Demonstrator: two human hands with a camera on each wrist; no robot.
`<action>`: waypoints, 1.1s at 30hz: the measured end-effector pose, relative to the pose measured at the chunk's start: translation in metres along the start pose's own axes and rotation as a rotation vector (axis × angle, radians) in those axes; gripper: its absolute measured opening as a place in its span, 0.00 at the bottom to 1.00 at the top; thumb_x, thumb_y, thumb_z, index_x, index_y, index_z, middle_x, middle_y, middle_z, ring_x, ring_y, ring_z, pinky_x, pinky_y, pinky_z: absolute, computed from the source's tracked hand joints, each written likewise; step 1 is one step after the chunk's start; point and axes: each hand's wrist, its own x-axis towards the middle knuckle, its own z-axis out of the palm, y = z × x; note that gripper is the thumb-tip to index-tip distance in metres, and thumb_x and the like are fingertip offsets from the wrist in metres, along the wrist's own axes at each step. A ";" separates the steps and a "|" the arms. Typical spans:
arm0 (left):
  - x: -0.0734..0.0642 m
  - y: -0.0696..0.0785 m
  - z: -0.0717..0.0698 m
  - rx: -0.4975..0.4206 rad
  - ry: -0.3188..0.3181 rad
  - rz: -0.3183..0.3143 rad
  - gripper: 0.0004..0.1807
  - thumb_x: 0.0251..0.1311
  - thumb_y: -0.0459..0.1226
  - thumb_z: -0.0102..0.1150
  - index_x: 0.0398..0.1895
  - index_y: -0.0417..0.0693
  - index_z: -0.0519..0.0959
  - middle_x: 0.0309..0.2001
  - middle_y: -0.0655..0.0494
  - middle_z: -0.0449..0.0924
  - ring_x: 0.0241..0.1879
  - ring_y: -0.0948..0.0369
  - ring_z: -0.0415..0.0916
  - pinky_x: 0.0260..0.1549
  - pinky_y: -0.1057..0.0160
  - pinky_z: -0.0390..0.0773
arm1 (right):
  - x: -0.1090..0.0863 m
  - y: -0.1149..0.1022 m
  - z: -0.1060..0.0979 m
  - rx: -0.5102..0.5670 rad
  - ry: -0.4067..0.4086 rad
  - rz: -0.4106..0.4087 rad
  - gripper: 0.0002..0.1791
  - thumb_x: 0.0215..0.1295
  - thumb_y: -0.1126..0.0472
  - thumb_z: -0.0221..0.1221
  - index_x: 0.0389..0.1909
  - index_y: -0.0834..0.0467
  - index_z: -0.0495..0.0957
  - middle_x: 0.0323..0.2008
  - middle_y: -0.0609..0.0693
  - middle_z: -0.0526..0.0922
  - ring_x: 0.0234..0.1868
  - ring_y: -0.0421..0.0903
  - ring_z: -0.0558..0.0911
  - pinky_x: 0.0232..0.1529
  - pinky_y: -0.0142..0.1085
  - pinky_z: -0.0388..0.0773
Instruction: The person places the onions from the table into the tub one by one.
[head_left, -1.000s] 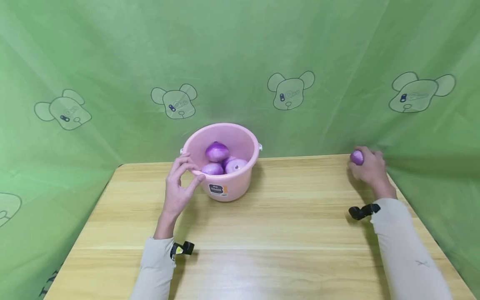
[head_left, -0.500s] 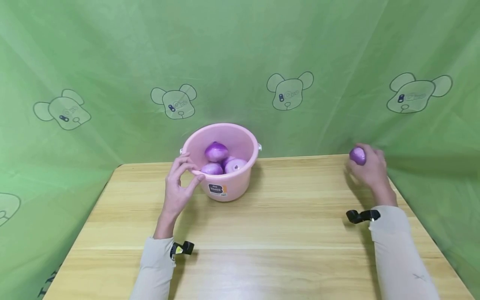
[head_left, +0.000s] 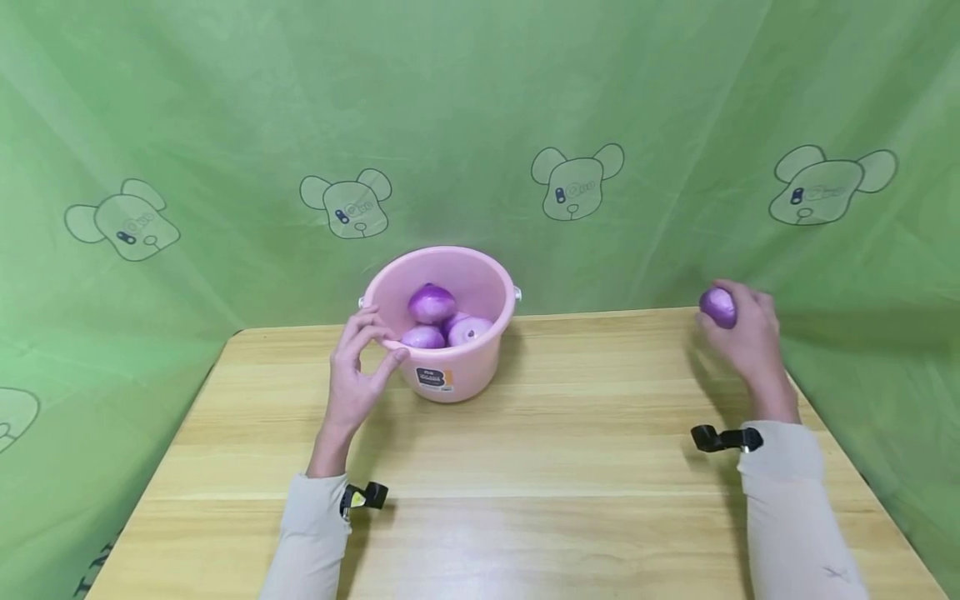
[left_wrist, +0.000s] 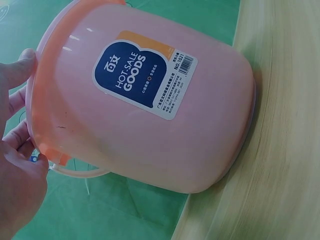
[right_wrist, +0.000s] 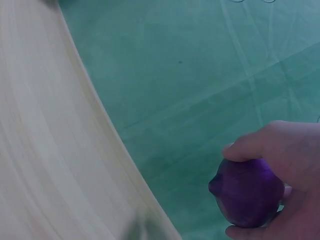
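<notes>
At the table's far right corner my right hand (head_left: 752,333) grips a purple onion (head_left: 717,307), held up off the wood. The right wrist view has the thumb on one side of this onion (right_wrist: 247,192) and fingers on the other, its pointed tip facing out. A pink bucket (head_left: 477,371) stands upright left of centre at the back. On its left front rim my left hand (head_left: 354,379) pinches the edge, thumb towards the label. Several purple onions (head_left: 432,303) lie inside the bucket, partly overlapping. The left wrist view shows the bucket's outer wall (left_wrist: 135,145), not its inside.
A light wooden table (head_left: 525,467) lies under both arms. Green cloth (head_left: 465,100) with bear-head outlines hangs behind it and at both sides. The bucket's white handle (left_wrist: 82,173) hangs down its far side in the left wrist view.
My right hand has lifted the onion a little and turned, so more of the onion shows. My left hand and the bucket have stayed in place.
</notes>
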 end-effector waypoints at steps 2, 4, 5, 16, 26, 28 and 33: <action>0.000 0.000 0.000 0.003 -0.001 -0.002 0.09 0.51 0.17 0.68 0.35 0.25 0.79 0.46 0.27 0.74 0.67 0.29 0.62 0.76 0.40 0.52 | -0.002 -0.002 0.001 0.002 0.010 -0.006 0.38 0.72 0.56 0.61 0.79 0.52 0.58 0.75 0.72 0.51 0.67 0.79 0.60 0.57 0.79 0.63; 0.000 0.000 0.000 0.006 0.000 -0.004 0.09 0.51 0.17 0.68 0.35 0.25 0.79 0.46 0.28 0.74 0.67 0.29 0.62 0.76 0.41 0.53 | -0.004 -0.003 0.002 -0.002 0.018 -0.015 0.38 0.72 0.57 0.61 0.79 0.53 0.59 0.74 0.73 0.52 0.66 0.79 0.61 0.57 0.79 0.63; 0.000 0.000 0.000 0.008 -0.001 -0.005 0.09 0.51 0.17 0.68 0.35 0.25 0.79 0.46 0.28 0.74 0.67 0.30 0.62 0.76 0.41 0.53 | -0.004 -0.004 0.002 -0.004 0.023 -0.021 0.37 0.71 0.57 0.62 0.79 0.54 0.59 0.74 0.73 0.53 0.66 0.79 0.62 0.58 0.79 0.63; 0.000 0.001 -0.001 0.022 0.003 -0.002 0.10 0.50 0.17 0.68 0.35 0.25 0.79 0.46 0.31 0.75 0.67 0.30 0.63 0.76 0.40 0.53 | -0.013 -0.024 0.001 0.001 0.044 -0.054 0.37 0.71 0.59 0.62 0.78 0.54 0.61 0.74 0.72 0.55 0.66 0.78 0.63 0.59 0.78 0.62; -0.001 0.001 0.000 0.009 0.003 -0.007 0.09 0.51 0.17 0.68 0.35 0.25 0.79 0.46 0.30 0.75 0.66 0.28 0.63 0.75 0.39 0.53 | -0.024 -0.045 -0.001 0.028 0.084 -0.098 0.36 0.69 0.61 0.64 0.77 0.52 0.63 0.73 0.71 0.57 0.66 0.77 0.64 0.60 0.78 0.62; -0.001 0.002 0.000 0.007 0.003 -0.008 0.09 0.51 0.17 0.68 0.35 0.25 0.79 0.47 0.30 0.75 0.66 0.28 0.62 0.75 0.39 0.53 | -0.025 -0.049 -0.002 0.035 0.095 -0.109 0.36 0.69 0.61 0.64 0.77 0.51 0.64 0.73 0.71 0.58 0.66 0.77 0.64 0.61 0.78 0.62; 0.000 0.002 0.000 0.002 0.003 -0.007 0.09 0.51 0.17 0.68 0.35 0.25 0.79 0.47 0.30 0.75 0.67 0.28 0.62 0.76 0.40 0.52 | -0.029 -0.059 -0.004 0.051 0.099 -0.102 0.36 0.70 0.60 0.63 0.77 0.48 0.63 0.74 0.68 0.57 0.68 0.76 0.62 0.61 0.78 0.61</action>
